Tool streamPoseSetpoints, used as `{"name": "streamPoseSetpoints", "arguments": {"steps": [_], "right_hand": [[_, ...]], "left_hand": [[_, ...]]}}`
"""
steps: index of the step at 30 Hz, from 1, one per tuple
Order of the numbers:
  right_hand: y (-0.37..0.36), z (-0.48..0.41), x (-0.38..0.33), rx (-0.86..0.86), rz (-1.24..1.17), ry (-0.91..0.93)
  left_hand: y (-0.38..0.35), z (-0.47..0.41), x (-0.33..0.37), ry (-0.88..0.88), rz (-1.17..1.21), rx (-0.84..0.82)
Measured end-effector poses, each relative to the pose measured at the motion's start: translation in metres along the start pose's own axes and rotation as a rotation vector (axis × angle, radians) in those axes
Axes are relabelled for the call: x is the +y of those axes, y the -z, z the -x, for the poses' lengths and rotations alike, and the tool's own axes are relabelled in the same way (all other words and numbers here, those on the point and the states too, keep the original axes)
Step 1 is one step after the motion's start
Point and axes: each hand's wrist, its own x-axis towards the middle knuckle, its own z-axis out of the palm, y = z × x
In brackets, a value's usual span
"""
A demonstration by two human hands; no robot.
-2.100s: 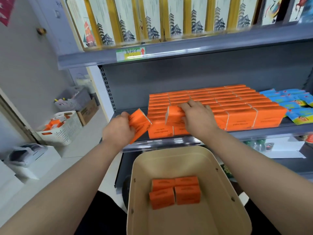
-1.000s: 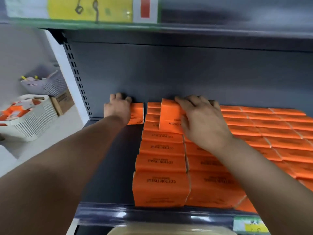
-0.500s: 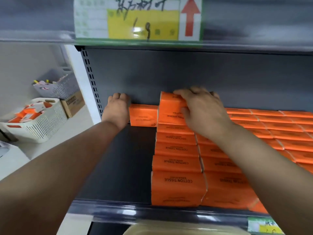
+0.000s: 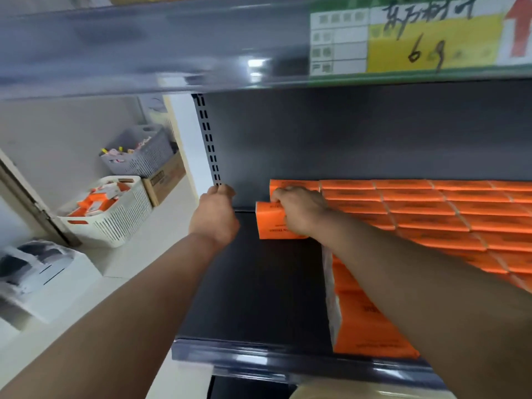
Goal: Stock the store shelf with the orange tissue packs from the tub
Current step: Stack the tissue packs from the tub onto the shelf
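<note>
Orange pack [image 4: 272, 223] half-hidden under right hand [image 4: 302, 211] | left hand [image 4: 214, 217] empty

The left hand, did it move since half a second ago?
Yes. The left hand let go of the orange pack and slid left, toward the slotted upright at the shelf's back corner.

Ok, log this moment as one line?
stage: placing | right hand: on orange tissue pack, rear left of shelf | left hand: empty, by shelf upright
</note>
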Motion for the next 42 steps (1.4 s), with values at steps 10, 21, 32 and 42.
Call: {"name": "streamPoseSetpoints", "arguments": {"steps": [10, 21, 32, 42], "right_hand": [[0.024, 0.039, 0.046, 0.093, 0.135, -0.077], [0.008, 0.070, 0.082, 0.018, 0.082, -0.190], [0.017, 0.074, 0.079, 0.011, 0.051, -0.180], [0.055, 0.150, 0.036, 0.042, 0.099, -0.120]], "left_hand": [[-0.036, 0.001, 0.038, -0.163, -0.040, -0.183], [-0.070, -0.014, 0.076, -0.054, -0.172, -0.050], [-0.070, -0.011, 0.078, -0.020, -0.131, 0.028], [0.020, 0.065, 0.086, -0.078, -0.182, -0.021]]}}
